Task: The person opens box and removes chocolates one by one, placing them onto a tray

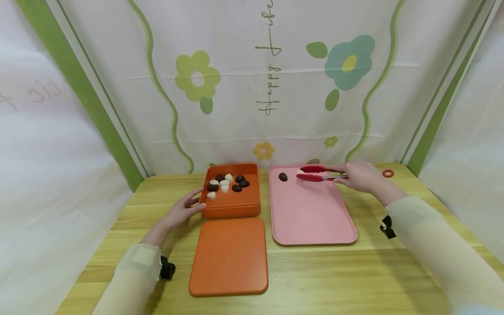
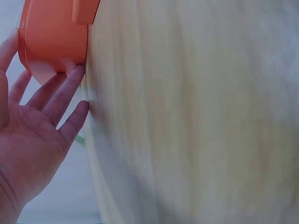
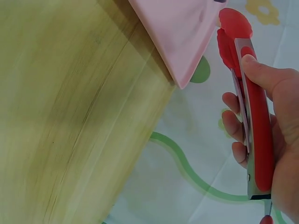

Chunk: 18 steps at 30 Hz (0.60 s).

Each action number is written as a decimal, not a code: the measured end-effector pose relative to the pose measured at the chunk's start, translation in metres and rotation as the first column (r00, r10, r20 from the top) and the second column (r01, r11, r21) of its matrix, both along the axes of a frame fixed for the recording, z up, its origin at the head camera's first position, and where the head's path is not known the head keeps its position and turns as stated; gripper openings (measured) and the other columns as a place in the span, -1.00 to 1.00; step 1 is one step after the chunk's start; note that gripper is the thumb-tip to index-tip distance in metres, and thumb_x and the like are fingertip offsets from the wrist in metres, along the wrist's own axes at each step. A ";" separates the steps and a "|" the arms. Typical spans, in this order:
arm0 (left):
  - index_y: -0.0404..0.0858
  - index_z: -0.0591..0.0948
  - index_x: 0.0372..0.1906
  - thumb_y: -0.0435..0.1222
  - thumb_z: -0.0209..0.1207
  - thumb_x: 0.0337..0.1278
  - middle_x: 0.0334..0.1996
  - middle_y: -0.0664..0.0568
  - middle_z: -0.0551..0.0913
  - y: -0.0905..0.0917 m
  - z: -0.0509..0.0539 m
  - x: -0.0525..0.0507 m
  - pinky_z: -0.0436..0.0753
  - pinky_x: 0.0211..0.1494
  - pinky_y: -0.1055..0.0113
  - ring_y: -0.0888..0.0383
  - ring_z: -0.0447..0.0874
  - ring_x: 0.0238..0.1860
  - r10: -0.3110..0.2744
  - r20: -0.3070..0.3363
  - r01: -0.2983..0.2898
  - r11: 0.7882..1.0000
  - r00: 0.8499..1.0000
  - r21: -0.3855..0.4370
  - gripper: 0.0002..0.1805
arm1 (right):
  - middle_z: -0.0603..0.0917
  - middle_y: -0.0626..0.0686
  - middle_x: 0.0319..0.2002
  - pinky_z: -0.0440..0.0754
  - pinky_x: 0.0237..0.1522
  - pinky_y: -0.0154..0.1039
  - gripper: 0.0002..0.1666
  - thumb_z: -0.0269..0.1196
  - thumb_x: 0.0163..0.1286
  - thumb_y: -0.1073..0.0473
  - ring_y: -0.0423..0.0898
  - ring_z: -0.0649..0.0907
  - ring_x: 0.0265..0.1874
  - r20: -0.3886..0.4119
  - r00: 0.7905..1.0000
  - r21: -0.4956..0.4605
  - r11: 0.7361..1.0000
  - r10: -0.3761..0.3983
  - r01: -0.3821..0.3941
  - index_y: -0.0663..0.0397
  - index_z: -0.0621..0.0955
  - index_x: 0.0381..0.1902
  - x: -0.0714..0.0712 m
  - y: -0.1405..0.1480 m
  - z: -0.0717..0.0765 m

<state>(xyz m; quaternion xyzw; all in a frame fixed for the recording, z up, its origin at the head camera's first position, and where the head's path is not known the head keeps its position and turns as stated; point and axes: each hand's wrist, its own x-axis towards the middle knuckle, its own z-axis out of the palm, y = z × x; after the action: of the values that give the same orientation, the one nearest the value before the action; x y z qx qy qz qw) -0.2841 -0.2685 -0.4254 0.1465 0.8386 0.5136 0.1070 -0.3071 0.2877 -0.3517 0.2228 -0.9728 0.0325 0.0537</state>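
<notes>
My right hand grips red-tipped metal tongs over the upper part of the pink tray. A white piece shows between the tong tips. To its left on the tray lies a dark brown piece. In the right wrist view, thumb and fingers wrap the handles of the tongs. My left hand touches the left side of the orange box with its fingers spread; the left wrist view shows these fingertips against the box. Several white pieces and dark pieces lie inside the box.
An orange lid lies flat on the wooden table, in front of the box. A small red ring sits at the table's back right. Behind the table hangs a white curtain with printed flowers.
</notes>
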 end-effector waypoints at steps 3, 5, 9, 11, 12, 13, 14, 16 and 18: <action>-0.19 0.09 0.54 -0.16 0.13 0.39 0.45 -0.35 0.08 0.000 0.000 0.001 0.21 0.34 -0.20 -0.29 0.05 0.43 0.007 0.002 -0.007 1.000 1.000 -0.003 -0.25 | 0.50 -0.08 -0.63 0.43 -0.55 -0.14 -0.38 0.36 0.28 -0.06 -0.08 0.49 -0.57 0.012 1.000 0.006 1.000 -0.012 0.011 -0.04 0.56 0.27 -0.004 -0.002 -0.002; -0.19 0.09 0.54 -0.16 0.13 0.38 0.46 -0.34 0.06 0.001 0.001 0.001 0.20 0.34 -0.20 -0.29 0.04 0.43 0.008 0.005 -0.008 1.000 1.000 -0.003 -0.25 | 0.44 -0.07 -0.67 0.41 -0.55 -0.14 -0.38 0.35 0.29 -0.06 -0.07 0.46 -0.59 0.016 1.000 0.013 1.000 -0.014 0.014 -0.05 0.55 0.28 -0.007 -0.004 -0.003; -0.18 0.10 0.54 -0.15 0.14 0.38 0.47 -0.32 0.05 0.001 0.002 0.002 0.20 0.34 -0.20 -0.29 0.04 0.43 0.011 0.006 -0.011 1.000 1.000 -0.001 -0.25 | 0.40 -0.05 -0.69 0.37 -0.55 -0.14 -0.37 0.33 0.30 -0.06 -0.06 0.43 -0.61 0.021 1.000 0.026 1.000 -0.014 0.013 -0.08 0.53 0.31 -0.011 -0.008 -0.006; -0.18 0.10 0.54 -0.15 0.14 0.38 0.47 -0.32 0.05 0.001 0.002 0.002 0.20 0.34 -0.20 -0.29 0.04 0.43 0.011 0.006 -0.011 1.000 1.000 0.001 -0.25 | 0.40 -0.05 -0.69 0.37 -0.55 -0.14 -0.37 0.33 0.31 -0.06 -0.05 0.43 -0.61 0.021 1.000 0.030 0.999 -0.013 0.012 -0.06 0.53 0.31 -0.012 -0.009 -0.007; -0.18 0.10 0.54 -0.15 0.13 0.38 0.47 -0.32 0.05 0.001 0.002 0.002 0.20 0.34 -0.20 -0.29 0.04 0.43 0.010 0.004 -0.010 1.000 1.000 -0.001 -0.25 | 0.40 -0.05 -0.69 0.37 -0.56 -0.14 -0.38 0.33 0.30 -0.06 -0.05 0.43 -0.61 0.021 1.000 0.032 0.999 -0.014 0.013 -0.06 0.53 0.30 -0.012 -0.010 -0.008; -0.18 0.10 0.54 -0.15 0.13 0.39 0.47 -0.32 0.05 0.001 0.002 0.003 0.20 0.34 -0.20 -0.29 0.04 0.43 0.010 0.005 -0.010 1.000 1.000 -0.001 -0.25 | 0.40 -0.05 -0.69 0.37 -0.56 -0.13 -0.38 0.32 0.31 -0.06 -0.05 0.43 -0.61 0.022 1.000 0.033 0.999 -0.014 0.013 -0.06 0.54 0.30 -0.013 -0.010 -0.008; -0.18 0.10 0.54 -0.15 0.13 0.39 0.47 -0.32 0.05 0.001 0.002 0.003 0.20 0.34 -0.20 -0.28 0.04 0.43 0.012 0.006 -0.012 1.000 1.000 -0.001 -0.25 | 0.40 -0.04 -0.69 0.36 -0.56 -0.14 -0.38 0.32 0.31 -0.06 -0.05 0.43 -0.62 0.022 1.000 0.035 0.999 -0.013 0.012 -0.04 0.54 0.29 -0.013 -0.011 -0.008; -0.18 0.09 0.54 -0.15 0.13 0.39 0.47 -0.32 0.05 0.002 0.002 0.003 0.20 0.34 -0.20 -0.28 0.04 0.44 0.012 0.009 -0.012 1.000 1.000 0.001 -0.25 | 0.40 -0.05 -0.69 0.36 -0.56 -0.14 -0.38 0.32 0.31 -0.07 -0.05 0.42 -0.61 0.026 1.000 0.039 0.999 -0.018 0.017 -0.03 0.54 0.29 -0.013 -0.011 -0.008; -0.18 0.10 0.54 -0.15 0.13 0.39 0.47 -0.32 0.06 0.002 0.002 0.003 0.20 0.34 -0.20 -0.28 0.04 0.44 0.013 0.008 -0.013 1.000 1.000 0.000 -0.26 | 0.41 -0.05 -0.68 0.36 -0.55 -0.13 -0.38 0.33 0.30 -0.06 -0.05 0.42 -0.61 0.029 0.999 0.041 0.999 -0.020 0.019 -0.03 0.55 0.29 -0.013 -0.011 -0.008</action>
<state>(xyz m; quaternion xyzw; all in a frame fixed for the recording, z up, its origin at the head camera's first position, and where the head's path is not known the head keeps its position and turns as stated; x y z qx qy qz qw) -0.2810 -0.2669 -0.4231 0.1390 0.8391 0.5150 0.1067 -0.3201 0.2768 -0.3593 0.2140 -0.9761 0.0153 0.0350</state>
